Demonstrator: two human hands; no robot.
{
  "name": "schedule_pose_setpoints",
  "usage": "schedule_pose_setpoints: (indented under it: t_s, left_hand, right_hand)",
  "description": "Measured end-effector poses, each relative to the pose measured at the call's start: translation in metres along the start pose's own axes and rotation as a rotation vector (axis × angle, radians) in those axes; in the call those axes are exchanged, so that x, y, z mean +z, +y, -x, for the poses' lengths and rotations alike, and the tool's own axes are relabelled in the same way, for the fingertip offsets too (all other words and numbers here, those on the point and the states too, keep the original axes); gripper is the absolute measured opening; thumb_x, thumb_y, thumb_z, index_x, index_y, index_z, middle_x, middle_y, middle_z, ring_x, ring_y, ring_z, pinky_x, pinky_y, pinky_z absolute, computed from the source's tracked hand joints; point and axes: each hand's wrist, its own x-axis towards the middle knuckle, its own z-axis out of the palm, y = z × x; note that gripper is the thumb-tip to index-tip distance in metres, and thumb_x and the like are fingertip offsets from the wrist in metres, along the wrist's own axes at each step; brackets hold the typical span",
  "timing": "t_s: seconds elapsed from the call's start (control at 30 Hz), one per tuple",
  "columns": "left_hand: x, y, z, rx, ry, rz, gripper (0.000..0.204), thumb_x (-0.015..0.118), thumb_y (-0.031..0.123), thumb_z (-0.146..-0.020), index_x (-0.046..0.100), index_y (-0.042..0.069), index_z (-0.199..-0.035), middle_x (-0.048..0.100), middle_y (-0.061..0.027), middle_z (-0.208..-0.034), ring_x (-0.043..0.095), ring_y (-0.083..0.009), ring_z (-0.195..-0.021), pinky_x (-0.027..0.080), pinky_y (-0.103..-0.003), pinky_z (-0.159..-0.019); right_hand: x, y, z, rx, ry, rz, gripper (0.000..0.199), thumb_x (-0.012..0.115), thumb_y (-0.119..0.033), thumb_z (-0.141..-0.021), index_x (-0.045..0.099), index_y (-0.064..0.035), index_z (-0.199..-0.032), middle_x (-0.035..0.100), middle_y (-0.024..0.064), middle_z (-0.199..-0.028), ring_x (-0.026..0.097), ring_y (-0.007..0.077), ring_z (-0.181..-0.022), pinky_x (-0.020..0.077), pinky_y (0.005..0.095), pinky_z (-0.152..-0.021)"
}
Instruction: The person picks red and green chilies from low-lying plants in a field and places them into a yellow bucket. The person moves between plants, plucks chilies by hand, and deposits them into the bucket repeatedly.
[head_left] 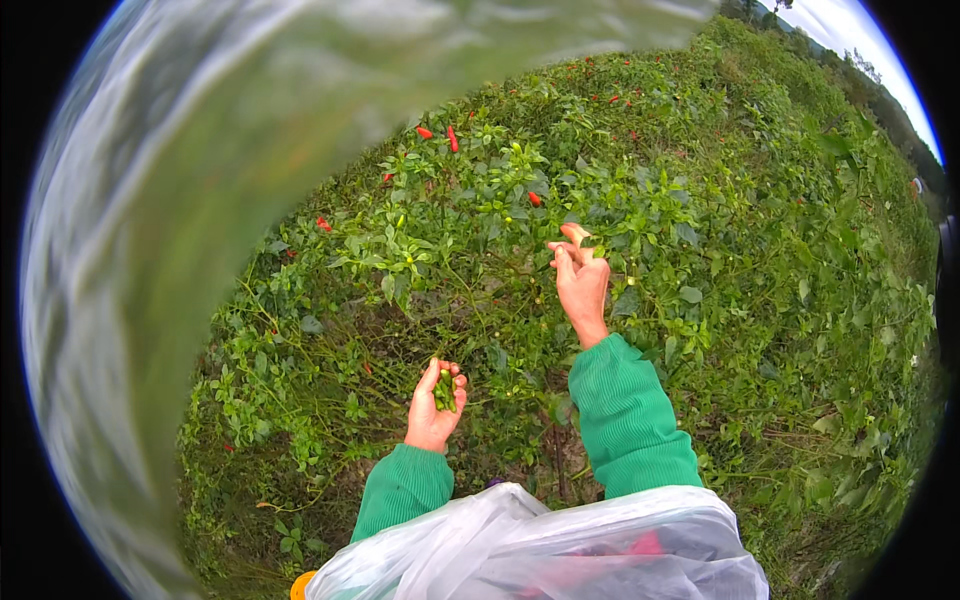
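My left hand (433,408) is at the lower middle, fingers curled round several small green chili peppers (446,391) that show in its palm. Higher up and to the right, my right hand (582,283) reaches among the leaves of a chili plant (640,215). Its fingers are bent and partly apart, with no pepper visible between them; leaves hide part of the fingertips. A red chili pepper (535,199) hangs a little above and left of that hand. More red chilies (453,140) stand farther up the plants.
White translucent plastic (540,545) covers my front, with something orange (302,585) at its left edge. A blurred translucent sheet (130,250) blocks the left and upper view. Dense green plants (800,300) spread right and far, with trees and sky at the upper right.
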Motion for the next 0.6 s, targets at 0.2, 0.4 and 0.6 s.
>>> schedule_pose_setpoints:
  t_s: [0.2, 0.4, 0.6]
  left_hand:
    - [-0.005, 0.004, 0.003, -0.054, -0.012, -0.054, 0.026, 0.049, 0.030, -0.096, 0.051, 0.009, -0.080, 0.053, -0.0036, -0.088, 0.049, -0.0151, -0.073, 0.039, -0.022, -0.050]
    - [0.031, 0.008, 0.015, -0.036, -0.100, -0.332, 0.022, 0.053, 0.028, -0.094, 0.052, 0.009, -0.083, 0.053, -0.0029, -0.088, 0.050, -0.0130, -0.071, 0.034, -0.021, -0.048]
    - [0.089, -0.004, 0.004, 0.107, -0.165, -0.743, 0.019, 0.059, 0.020, -0.091, 0.060, 0.003, -0.100, 0.054, 0.0003, -0.076, 0.050, -0.0082, -0.066, 0.031, -0.020, -0.048]
  right_hand:
    - [0.038, -0.003, -0.070, -0.089, 0.134, 0.265, 0.043, 0.045, 0.008, -0.078, 0.049, 0.0077, -0.121, 0.050, 0.0239, -0.125, 0.056, 0.0369, -0.108, 0.0449, 0.0383, -0.094]
    - [0.047, 0.058, -0.100, 0.418, -0.362, 0.137, 0.026, 0.061, -0.005, -0.082, 0.063, -0.0005, -0.107, 0.066, 0.0117, -0.084, 0.062, 0.0175, -0.075, 0.0476, 0.0357, -0.069]
    - [0.037, 0.072, -0.038, 0.106, -0.370, 0.201, 0.016, 0.060, -0.002, -0.083, 0.064, 0.0017, -0.098, 0.062, 0.0115, -0.079, 0.050, 0.0217, -0.064, 0.0415, 0.0353, -0.060]
